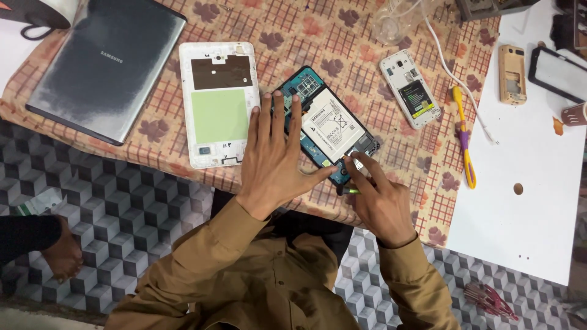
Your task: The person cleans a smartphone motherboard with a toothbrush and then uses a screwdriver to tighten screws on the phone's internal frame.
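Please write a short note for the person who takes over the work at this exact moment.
Left hand: flat, pressing down on the opened tablet.
Right hand: holds a small green tool at the tablet's lower corner.
White back cover: already off, lying to the left of the tablet.
Yellow screwdriver and an opened white phone: to the right.
The battery is still in the tablet.

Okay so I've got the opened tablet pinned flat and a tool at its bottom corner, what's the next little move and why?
Probably keep the left hand pressing flat on the opened tablet and work the small tool in the right hand at that lower corner. Its back cover already lies beside it, and the battery still sits in place.
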